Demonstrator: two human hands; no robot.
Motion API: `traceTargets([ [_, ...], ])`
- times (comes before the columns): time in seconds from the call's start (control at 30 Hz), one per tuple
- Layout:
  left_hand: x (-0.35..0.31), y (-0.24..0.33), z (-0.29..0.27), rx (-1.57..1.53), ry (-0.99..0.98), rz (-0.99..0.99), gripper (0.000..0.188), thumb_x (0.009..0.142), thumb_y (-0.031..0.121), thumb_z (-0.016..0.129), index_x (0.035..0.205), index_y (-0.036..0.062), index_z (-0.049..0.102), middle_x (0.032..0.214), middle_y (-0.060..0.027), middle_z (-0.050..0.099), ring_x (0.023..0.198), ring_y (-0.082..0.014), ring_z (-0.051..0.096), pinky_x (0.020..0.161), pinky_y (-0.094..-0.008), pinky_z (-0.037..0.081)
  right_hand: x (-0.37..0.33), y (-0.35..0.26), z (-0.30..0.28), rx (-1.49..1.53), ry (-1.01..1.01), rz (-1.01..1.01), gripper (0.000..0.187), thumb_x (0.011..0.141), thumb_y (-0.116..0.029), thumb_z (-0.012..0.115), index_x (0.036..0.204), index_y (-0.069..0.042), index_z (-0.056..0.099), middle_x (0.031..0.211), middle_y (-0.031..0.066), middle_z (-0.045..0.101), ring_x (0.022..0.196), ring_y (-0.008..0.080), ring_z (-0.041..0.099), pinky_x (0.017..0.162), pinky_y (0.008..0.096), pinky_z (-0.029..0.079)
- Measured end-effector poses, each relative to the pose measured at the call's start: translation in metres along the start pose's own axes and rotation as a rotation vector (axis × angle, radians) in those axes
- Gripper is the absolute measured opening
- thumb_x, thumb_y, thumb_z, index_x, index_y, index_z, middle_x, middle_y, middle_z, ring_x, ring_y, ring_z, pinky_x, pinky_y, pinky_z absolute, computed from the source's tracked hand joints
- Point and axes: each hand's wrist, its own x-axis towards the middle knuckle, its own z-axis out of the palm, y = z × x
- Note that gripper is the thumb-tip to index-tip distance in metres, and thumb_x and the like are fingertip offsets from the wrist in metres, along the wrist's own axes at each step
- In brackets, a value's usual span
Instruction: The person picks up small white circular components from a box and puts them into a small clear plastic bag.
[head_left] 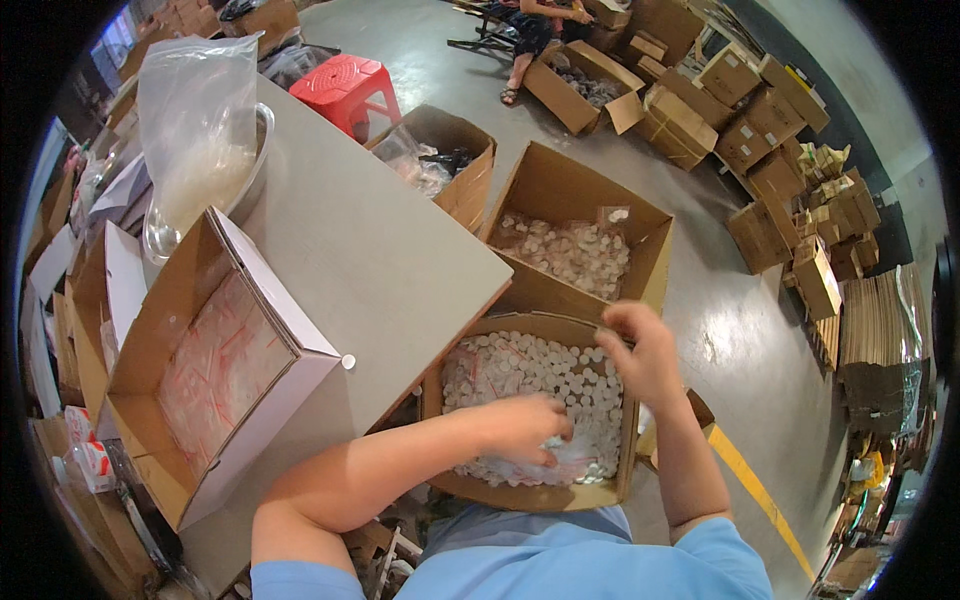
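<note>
At the lower centre of the frame I see my left hand [525, 425] resting with fingers curled together directly on the white discs [520, 365] in the near box [500, 492], while my right hand [640, 350] pinches its far rim.

I'm in a plain light blue short-sleeved cotton shirt [560, 560], sleeves ending above my elbows. Forearms bare. My left hand [525, 425] and right hand [645, 350]: no gloves, rings or watch.

Grey table [380, 250], open carton [150, 340], plastic bag [195, 130]
</note>
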Motion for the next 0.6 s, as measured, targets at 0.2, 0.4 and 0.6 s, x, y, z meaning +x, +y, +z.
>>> traceTargets([
  [0.2,-0.006,0.007,0.01,-0.033,-0.354,-0.056,0.063,0.069,0.035,0.074,0.122,0.0061,0.054,0.119,-0.0172,0.053,0.113,-0.0356,0.05,0.093,-0.0441,0.043,-0.03,-0.029,-0.004,-0.414,-0.126,-0.102,0.048,0.073,0.003,0.058,0.119,-0.009,0.047,0.117,0.0191,0.051,0.104,0.0413,0.053,0.088,0.0434,0.046],
  [0.4,-0.002,0.006,0.012,-0.001,-0.425,-0.033,0.067,0.069,0.036,0.075,0.124,0.0046,0.052,0.117,-0.0191,0.054,0.109,-0.0362,0.054,0.091,-0.0437,0.044,-0.018,0.057,-0.015,-0.309,-0.198,-0.043,0.044,0.071,0.013,0.049,0.112,-0.004,0.054,0.105,0.0176,0.06,0.1,0.0375,0.056,0.084,0.0439,0.046],
  [0.6,0.001,-0.001,0.023,-0.026,-0.317,0.035,0.062,0.07,0.034,0.074,0.121,0.0044,0.052,0.115,-0.0192,0.055,0.108,-0.0365,0.054,0.09,-0.044,0.044,0.015,0.068,-0.005,-0.271,-0.008,-0.121,0.038,0.071,0.01,0.053,0.105,-0.004,0.06,0.102,0.0166,0.06,0.089,0.0355,0.059,0.078,0.0406,0.049],
])
